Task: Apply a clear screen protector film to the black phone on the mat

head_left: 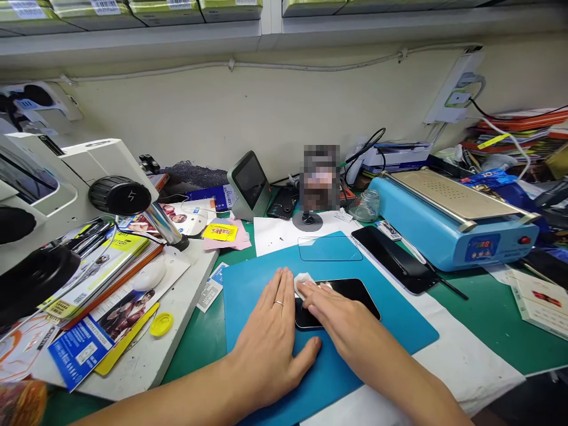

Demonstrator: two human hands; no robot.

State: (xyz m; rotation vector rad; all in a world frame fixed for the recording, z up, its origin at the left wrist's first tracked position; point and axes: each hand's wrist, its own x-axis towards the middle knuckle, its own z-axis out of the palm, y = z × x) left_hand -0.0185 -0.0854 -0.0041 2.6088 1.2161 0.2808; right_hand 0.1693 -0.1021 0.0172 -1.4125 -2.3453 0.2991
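Observation:
A black phone [350,294] lies screen up on a blue mat [390,325]. My left hand [270,337] lies flat on the mat beside the phone's left end, fingers stretched out, with a ring on one finger and the thumb by the phone's near edge. My right hand [332,310] rests on the phone's left part, its fingers pressing a small white cloth or wipe [304,280] against the screen's far left corner. A clear screen protector sheet [329,248] lies on the mat behind the phone.
A second dark phone [393,258] lies right of the mat. A blue heating machine [452,219] stands at right. A white microscope [66,189] stands on the left above packaging cards. A small grey screen device [249,184] and a glass jar [366,206] sit at the back.

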